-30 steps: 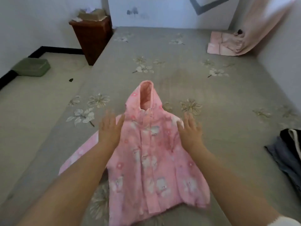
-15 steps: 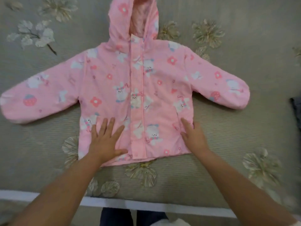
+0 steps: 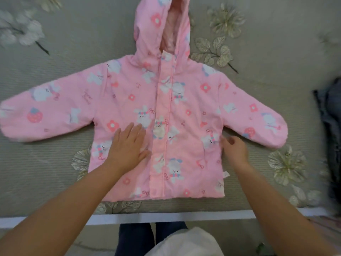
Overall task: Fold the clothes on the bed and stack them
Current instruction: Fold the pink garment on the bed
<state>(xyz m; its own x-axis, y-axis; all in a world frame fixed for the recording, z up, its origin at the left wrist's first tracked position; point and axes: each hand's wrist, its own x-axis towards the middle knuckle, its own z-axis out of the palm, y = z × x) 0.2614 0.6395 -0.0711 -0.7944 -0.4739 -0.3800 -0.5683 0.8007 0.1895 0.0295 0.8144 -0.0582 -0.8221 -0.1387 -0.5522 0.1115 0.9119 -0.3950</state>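
A pink hooded jacket (image 3: 166,117) is spread flat, front up, on the grey floral bedspread (image 3: 276,58), with both sleeves stretched outward and the hood pointing away from the person. The left hand (image 3: 129,146) is laid palm down on the jacket's front, fingers straight and together, just left of the closed placket. The right hand (image 3: 234,150) is held at the jacket's side seam under the right-hand sleeve, fingers curled; whether fabric is pinched cannot be told. Dark clothes (image 3: 330,115) are seen well beyond the right hand.
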